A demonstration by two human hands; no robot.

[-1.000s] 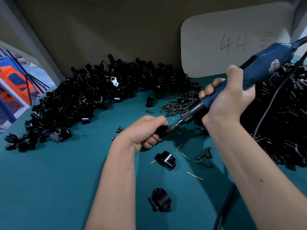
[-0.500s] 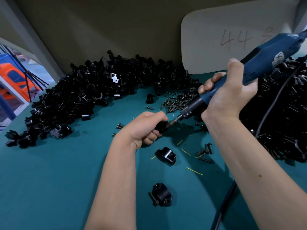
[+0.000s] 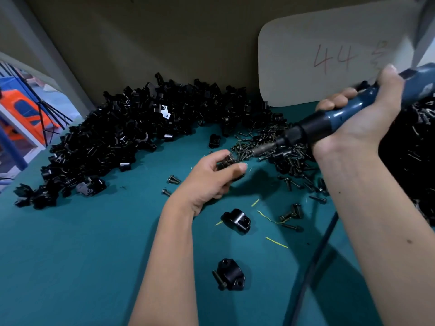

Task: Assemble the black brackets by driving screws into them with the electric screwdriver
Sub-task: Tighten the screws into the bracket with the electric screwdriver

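Note:
My left hand (image 3: 209, 178) grips a black bracket (image 3: 227, 164) just above the teal table (image 3: 82, 255), near the screw pile (image 3: 266, 147). My right hand (image 3: 360, 121) holds the blue electric screwdriver (image 3: 334, 118) raised at the right, its bit (image 3: 261, 150) pointing left and hovering apart from the bracket, over the screws. Two more black brackets lie in front of me, one near my left wrist (image 3: 236, 220) and a nearer one (image 3: 229, 275) with a screw sticking out.
A big heap of black brackets (image 3: 122, 142) curves along the back left, and another dark heap (image 3: 409, 161) sits at the right. Loose screws (image 3: 292, 214) and yellow shavings dot the table. The black cord (image 3: 313, 267) runs down the right. A cardboard sign (image 3: 329, 57) leans behind.
The screwdriver bit has pulled back up and right, off the bracket. My left hand has moved forward towards the screw pile with the bracket still in it.

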